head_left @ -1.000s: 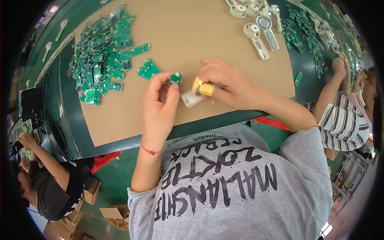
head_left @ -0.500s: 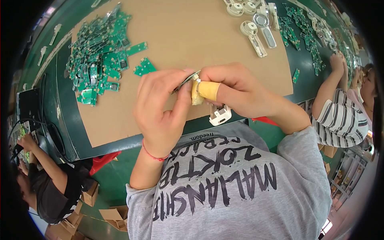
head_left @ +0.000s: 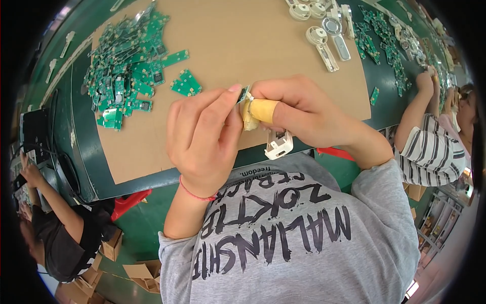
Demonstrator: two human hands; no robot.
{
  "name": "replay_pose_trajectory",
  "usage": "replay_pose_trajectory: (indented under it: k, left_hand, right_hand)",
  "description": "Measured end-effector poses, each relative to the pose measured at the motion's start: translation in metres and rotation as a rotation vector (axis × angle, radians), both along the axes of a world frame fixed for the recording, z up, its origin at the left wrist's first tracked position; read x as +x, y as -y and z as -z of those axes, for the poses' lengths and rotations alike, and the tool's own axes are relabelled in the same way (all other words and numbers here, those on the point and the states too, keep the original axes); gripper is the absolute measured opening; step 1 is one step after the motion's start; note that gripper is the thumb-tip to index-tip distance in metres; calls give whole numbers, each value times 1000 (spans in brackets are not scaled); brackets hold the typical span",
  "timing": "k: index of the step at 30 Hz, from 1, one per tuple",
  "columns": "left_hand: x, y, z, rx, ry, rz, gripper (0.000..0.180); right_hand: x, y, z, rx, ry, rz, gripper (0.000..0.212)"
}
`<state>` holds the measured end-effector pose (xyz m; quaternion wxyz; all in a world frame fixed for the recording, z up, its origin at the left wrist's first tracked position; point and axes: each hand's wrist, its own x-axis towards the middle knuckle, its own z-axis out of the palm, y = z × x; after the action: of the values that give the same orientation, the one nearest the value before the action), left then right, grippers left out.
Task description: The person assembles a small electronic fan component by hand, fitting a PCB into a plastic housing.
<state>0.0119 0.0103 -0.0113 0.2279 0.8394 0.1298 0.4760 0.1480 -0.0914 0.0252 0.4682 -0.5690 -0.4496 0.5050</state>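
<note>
My left hand and my right hand meet above the near edge of a brown cardboard sheet. Together they pinch a small green circuit board between thumb and fingertips. My right hand also holds a white plastic housing that hangs below the fingers. Yellow finger cots cover fingertips of my right hand. A red string bracelet circles my left wrist.
A heap of green circuit boards lies on the sheet's left, one loose board beside it. White plastic housings lie at the far right. More boards cover the green table. Other people work at left and right.
Both hands rose toward the camera with the small board and the white housing. A second ago they rested low on the sheet's near edge.
</note>
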Motion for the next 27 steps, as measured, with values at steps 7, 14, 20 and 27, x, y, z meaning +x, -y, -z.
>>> replay_pose_trajectory:
  k: [7, 14, 20, 27]
  left_hand:
    - [0, -2, -1, 123, 6, -22, 35]
    - [-1, -4, 4, 69, 9, 4, 35]
    - [-5, 0, 5, -105, -112, 17, 26]
    - [-4, -4, 13, -850, -50, 427, 16]
  right_hand:
    - [5, 0, -4, -17, 90, -59, 14]
    - [9, -4, -6, -184, -228, -64, 13]
    - [13, -3, 2, -213, -225, 23, 12]
    - [10, -2, 1, -250, -89, -19, 12]
